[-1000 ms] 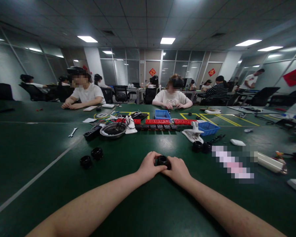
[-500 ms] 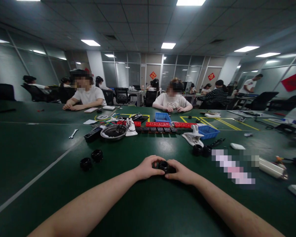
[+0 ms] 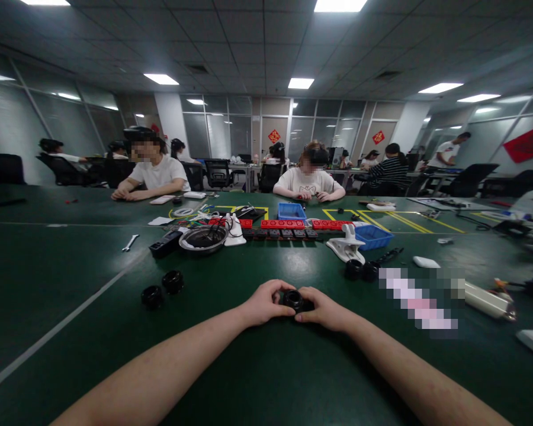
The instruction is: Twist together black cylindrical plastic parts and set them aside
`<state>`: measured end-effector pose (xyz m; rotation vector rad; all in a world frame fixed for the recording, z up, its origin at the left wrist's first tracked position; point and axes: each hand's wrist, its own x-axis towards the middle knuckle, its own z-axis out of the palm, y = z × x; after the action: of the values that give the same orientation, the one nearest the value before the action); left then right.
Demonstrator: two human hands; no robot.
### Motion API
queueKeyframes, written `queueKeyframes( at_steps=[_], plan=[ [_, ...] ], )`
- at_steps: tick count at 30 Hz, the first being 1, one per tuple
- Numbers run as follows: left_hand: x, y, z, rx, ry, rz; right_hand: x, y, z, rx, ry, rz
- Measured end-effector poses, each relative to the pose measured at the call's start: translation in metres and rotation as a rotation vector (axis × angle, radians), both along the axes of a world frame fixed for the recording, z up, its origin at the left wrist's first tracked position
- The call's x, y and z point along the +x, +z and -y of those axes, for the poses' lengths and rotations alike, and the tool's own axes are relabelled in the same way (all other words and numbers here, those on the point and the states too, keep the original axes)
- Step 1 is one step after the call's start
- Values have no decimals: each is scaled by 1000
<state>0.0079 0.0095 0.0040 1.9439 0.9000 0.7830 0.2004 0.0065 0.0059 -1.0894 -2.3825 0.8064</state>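
Observation:
A small black ring-shaped part (image 3: 294, 300) rests low over the green table (image 3: 93, 331), straight ahead of me. My left hand (image 3: 263, 303) grips its left side with the fingers curled over the top. From the right, my right hand (image 3: 325, 309) pinches the same part. Both forearms stretch across the table toward it. Two similar black ring parts (image 3: 162, 289) lie to the left, and two more (image 3: 362, 270) sit to the right.
Further back are a metal bowl (image 3: 203, 238), a row of red and black power strips (image 3: 284, 227), two blue bins (image 3: 372, 235), a white clamp (image 3: 346, 245), a wrench (image 3: 130, 242) and a white cylinder (image 3: 486, 299). Two people sit across the table; others work behind.
The part between my hands has turned so its round opening faces up more. My view has tilted up a little, so the hands sit lower in the picture.

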Motion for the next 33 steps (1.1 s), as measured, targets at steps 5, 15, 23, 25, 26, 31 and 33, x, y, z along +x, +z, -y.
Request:
queueKeyframes(
  at_steps=[5, 15, 23, 25, 26, 31, 33],
  plan=[
    [4, -2, 7, 31, 91, -2, -7, -5, 4, 12, -136, 26],
    [13, -5, 15, 102, 266, -9, -26, -8, 19, 338, -397, 264],
    [-2, 3, 5, 130, 11, -73, -4, 5, 6, -60, 34, -39],
    [-3, 3, 5, 143, -16, -65, -2, 9, 6, -137, 69, -73],
    [-3, 3, 5, 152, -25, -58, -1, 10, 6, -159, 66, -81],
    [-1, -1, 3, 110, -18, -28, -3, 8, 6, -208, 17, -97],
    [0, -3, 3, 90, -13, -27, -3, 8, 6, -222, 17, -107]
  ],
)
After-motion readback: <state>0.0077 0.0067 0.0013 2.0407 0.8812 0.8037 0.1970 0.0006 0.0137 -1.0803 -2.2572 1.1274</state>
